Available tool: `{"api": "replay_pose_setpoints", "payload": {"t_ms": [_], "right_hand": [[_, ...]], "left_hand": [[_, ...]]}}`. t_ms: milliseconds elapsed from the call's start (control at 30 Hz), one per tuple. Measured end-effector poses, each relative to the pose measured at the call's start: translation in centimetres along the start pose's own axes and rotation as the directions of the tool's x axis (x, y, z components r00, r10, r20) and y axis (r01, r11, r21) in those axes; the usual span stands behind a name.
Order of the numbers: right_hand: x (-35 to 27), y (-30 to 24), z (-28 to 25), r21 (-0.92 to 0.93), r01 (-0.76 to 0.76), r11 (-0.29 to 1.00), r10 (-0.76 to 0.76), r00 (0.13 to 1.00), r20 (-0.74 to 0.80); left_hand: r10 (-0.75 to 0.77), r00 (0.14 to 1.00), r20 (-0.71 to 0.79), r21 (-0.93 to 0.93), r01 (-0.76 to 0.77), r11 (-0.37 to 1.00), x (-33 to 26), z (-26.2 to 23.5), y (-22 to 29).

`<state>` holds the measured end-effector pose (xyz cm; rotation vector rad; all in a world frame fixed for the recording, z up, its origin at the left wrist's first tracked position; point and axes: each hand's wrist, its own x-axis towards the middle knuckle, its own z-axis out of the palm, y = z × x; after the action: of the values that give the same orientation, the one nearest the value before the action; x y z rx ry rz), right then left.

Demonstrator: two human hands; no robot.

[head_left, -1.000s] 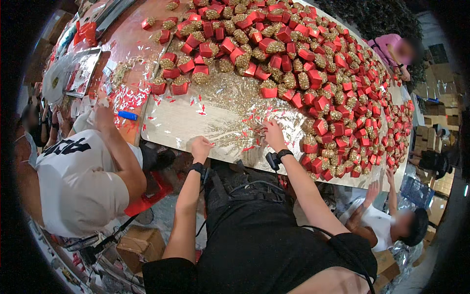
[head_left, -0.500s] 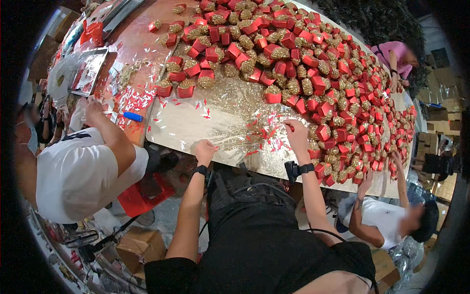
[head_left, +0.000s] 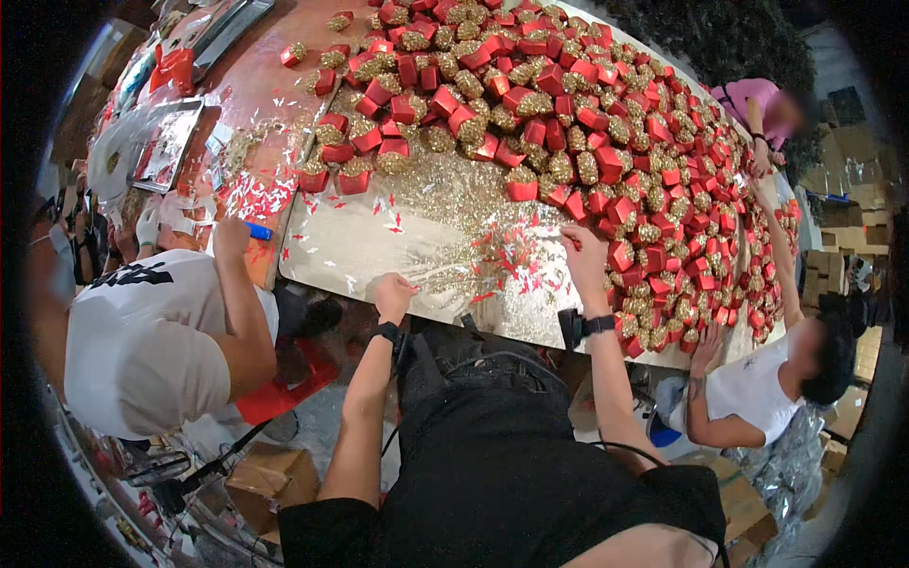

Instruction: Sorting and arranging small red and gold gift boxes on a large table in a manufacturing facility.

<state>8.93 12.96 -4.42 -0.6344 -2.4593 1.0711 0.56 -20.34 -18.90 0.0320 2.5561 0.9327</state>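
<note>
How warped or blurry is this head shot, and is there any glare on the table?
Head view: strong fisheye, so the table edge bows and the corners go black. The left hand and right hand are fairly sharp. The gold shred and clear film glint brightly, while the red boxes stay evenly lit. Faces at the rim are blurred.

Black clothing, black wristbands (head_left: 598,325), bare forearms.

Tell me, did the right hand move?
Yes. The right hand slid forward and rightward over the gold shreds, from the near table edge up toward the red boxes.
</note>
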Motion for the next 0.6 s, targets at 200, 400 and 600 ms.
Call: {"api": "replay_pose_setpoints", "payload": {"t_ms": [200, 400, 600], "right_hand": [[1.1, -1.6, -1.1, -0.024, 0.072, 0.997, -0.072, 0.997, -0.033], [0.8, -0.2, -1.2, -0.086, 0.019, 0.996, -0.014, 0.998, 0.063], [1.0, -2.0, -1.5, -0.016, 0.057, 0.998, -0.058, 0.997, -0.046]], "left_hand": [[0.063, 0.997, -0.052, -0.037, -0.065, 0.997, 0.7, 0.6, -0.4], [0.151, 0.985, -0.080, 0.043, -0.148, 0.988, 0.4, 0.2, 0.2], [0.073, 0.997, -0.025, 0.027, -0.072, 0.997, 0.6, -0.1, 0.6]]}}
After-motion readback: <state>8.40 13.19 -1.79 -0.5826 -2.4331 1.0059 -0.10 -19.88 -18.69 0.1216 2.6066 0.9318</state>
